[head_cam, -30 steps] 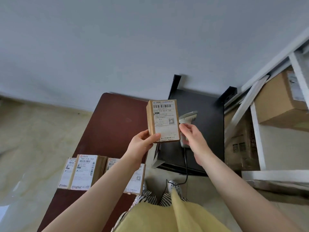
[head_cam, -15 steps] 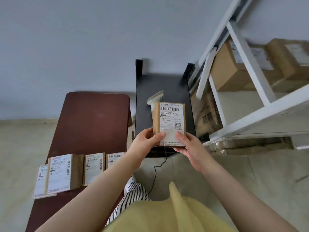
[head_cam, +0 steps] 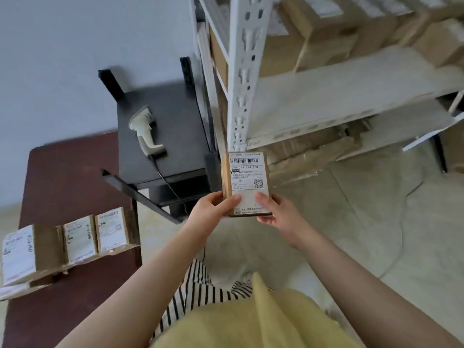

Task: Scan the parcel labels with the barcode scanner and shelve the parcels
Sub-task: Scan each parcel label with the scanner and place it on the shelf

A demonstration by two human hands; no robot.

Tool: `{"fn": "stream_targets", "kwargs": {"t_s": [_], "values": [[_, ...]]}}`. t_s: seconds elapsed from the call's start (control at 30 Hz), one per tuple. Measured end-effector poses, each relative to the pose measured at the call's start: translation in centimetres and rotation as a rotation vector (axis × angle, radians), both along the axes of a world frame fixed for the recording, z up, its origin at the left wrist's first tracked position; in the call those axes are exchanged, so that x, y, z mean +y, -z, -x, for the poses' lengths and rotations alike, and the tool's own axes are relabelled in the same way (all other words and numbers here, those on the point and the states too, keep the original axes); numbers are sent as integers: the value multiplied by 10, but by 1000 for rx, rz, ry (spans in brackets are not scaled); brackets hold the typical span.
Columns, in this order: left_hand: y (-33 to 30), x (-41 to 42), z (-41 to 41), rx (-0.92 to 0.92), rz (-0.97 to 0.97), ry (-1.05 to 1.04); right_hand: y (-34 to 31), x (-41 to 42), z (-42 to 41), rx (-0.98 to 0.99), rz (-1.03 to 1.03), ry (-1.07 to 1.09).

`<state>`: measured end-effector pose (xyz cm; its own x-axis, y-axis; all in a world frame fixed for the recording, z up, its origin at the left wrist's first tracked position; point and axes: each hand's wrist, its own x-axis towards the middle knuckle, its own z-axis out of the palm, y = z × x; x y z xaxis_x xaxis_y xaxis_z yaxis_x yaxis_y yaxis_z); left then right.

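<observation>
Since 0.5 s ago the view has swung right, bringing the white shelving rack (head_cam: pixel 241 79) much closer and larger; the held parcel (head_cam: pixel 247 183) now sits in front of the rack's upright post rather than over the black stand, and the scanner is fully exposed where the parcel formerly hid part of it.

Rack: white metal, slotted post, pale shelf board; several brown cartons (head_cam: pixel 324 38) on the upper level, blurred; flattened cardboard beneath the lower board.

Brown table (head_cam: pixel 72 177): lower left; 3 labelled parcels (head_cam: pixel 70 243) in a row near its front edge, touching one another, labels up.

Black stand (head_cam: pixel 173 116): between table and rack, against the grey wall.

Barcode scanner (head_cam: pixel 145 131): pale, lying on the stand's top, untouched by either hand; dark cable trailing off the front edge.

Held parcel: small brown box, upright, label with barcode and QR code facing the camera; in the air, clear of every shelf.

Left hand (head_cam: pixel 213 212): fingers curled round the parcel's lower left edge, thumb on the label.

Right hand (head_cam: pixel 273 212): grips the lower right corner, thumb on the label, fingers behind.
</observation>
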<state>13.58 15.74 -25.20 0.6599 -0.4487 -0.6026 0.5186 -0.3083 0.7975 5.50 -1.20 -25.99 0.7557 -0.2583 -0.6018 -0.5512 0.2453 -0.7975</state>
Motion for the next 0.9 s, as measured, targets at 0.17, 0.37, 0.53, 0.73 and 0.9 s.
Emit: {"fn": "stream_targets", "kwargs": {"t_s": [0.17,0.37,0.53,0.73,0.9], "values": [[-3,-60,36,39,-7,126,-4,-50,58,18,15,94],[-12,-116,51,23,-3,294,-5,-87,99,14,21,267],[-11,-149,50,52,7,358,-9,-112,106,17,30,345],[-14,-196,23,97,38,433,-18,-148,89,16,59,440],[-17,-238,-9,75,62,463,-28,-185,62,2,86,497]]}}
